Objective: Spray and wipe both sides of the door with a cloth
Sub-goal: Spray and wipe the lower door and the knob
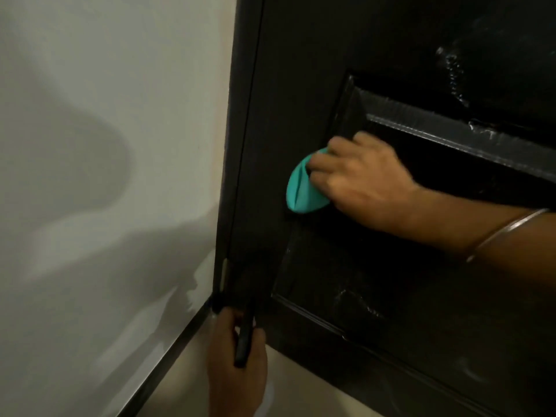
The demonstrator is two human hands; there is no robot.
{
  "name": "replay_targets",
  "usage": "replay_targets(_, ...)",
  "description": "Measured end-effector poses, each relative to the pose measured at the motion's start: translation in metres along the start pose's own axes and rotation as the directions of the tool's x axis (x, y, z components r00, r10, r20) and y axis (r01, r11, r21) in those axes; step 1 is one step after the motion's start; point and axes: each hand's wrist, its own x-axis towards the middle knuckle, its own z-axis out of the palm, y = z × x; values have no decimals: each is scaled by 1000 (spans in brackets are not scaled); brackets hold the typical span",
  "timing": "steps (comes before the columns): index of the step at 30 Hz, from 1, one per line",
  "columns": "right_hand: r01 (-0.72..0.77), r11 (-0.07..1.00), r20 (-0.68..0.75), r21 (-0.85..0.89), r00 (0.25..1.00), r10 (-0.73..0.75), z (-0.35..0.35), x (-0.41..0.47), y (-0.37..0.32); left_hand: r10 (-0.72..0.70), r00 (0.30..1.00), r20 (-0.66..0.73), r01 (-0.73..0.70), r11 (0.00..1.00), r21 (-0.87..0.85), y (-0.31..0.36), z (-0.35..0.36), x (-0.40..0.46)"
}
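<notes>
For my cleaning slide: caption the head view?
Right hand presses a teal cloth on the wet dark door; left hand grips a dark object.

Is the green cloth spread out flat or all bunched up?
Bunched up. The cloth bulges in folds from under the right hand, which presses it against the door.

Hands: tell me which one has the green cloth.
The right hand, pressing the green cloth against the dark door. The left hand, low in view, grips a dark object instead.

One door (301, 85), one teal cloth (301, 188), two hands, one bangle (505, 233), and one wall (105, 145).
</notes>
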Motion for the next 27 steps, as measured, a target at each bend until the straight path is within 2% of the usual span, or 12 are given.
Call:
replay_targets(3,-184,980,-88,-74,980,177,-6,-2,14,98,994,48,-96,995,-36,11,-3,-3)
replay_targets(5,-237,971,-95,-27,968,234,6,-2,-10,127,991,49,-126,992,-29,17,-4,1)
replay_targets(7,-166,985,-33,54,985,168,25,-3,-38,153,987,49,-154,988,7,23,-6,4)
replay_targets(9,-6,996,65,90,998,0,42,-10,-59,169,984,55,-171,985,34,29,-10,4)
replay_targets(11,77,992,147,96,985,-91,45,-16,-62,149,987,52,-152,987,57,39,-11,4)
replay_targets(13,103,994,110,48,988,-107,27,-17,-41,143,989,45,-145,987,61,55,-6,4)
replay_targets(15,16,999,7,-28,1000,-16,-5,-11,-1,170,984,49,-170,985,-1,82,-2,0)
replay_targets(17,-135,987,-110,-90,986,125,-43,-10,48,254,965,70,-251,967,-44,108,2,-2)
replay_targets(20,-244,958,-148,-149,964,222,-91,-20,104,379,924,52,-374,924,-86,152,10,-5)
replay_targets(23,-296,950,-130,-103,951,282,-94,-28,101,441,896,49,-434,894,-110,187,16,0)
replay_targets(27,-326,940,-53,100,942,332,-61,-52,53,466,883,65,-456,882,-121,207,13,1)
